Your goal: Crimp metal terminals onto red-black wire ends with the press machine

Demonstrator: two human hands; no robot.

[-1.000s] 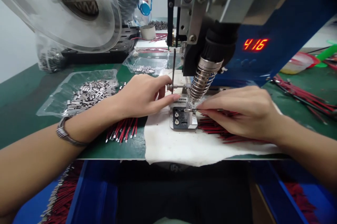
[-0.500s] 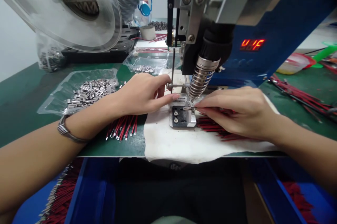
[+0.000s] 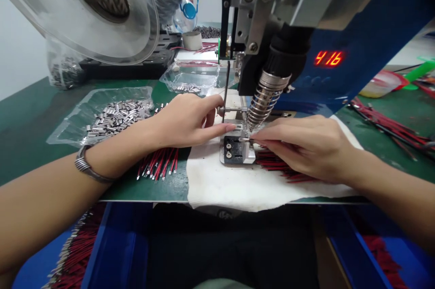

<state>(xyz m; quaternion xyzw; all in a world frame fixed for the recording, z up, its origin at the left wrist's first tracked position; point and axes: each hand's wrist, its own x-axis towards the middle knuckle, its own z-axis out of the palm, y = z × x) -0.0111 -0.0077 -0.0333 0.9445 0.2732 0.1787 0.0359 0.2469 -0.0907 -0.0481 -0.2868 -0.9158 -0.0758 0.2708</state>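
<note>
My right hand (image 3: 306, 148) pinches a thin wire (image 3: 254, 140) between thumb and forefinger. The wire's end meets a small metal part (image 3: 243, 140) on the black fixture block (image 3: 233, 149), just below the spring-wrapped soldering iron (image 3: 267, 101). My left hand (image 3: 190, 119) is open, its thumb stretched out over the back of the fixture. Its forefinger touches a small knob (image 3: 220, 111) at the end of a metal rod. Red and black wires (image 3: 278, 164) lie under my right hand on a white cloth (image 3: 231, 189).
A clear tray (image 3: 68, 128) of small metal sleeves (image 3: 118, 117) and a bundle of tinned-end wires (image 3: 161, 166) flank my left forearm. Behind stand another clear tray (image 3: 190, 76) and a large clear reel (image 3: 142, 31). The blue machine body (image 3: 360, 21) rises at right, beside more wires (image 3: 387, 123).
The red digits on the machine's display have changed. The soldering head appears slightly further right in view, with the view itself shifted a little. Both hands keep nearly the same place.
</note>
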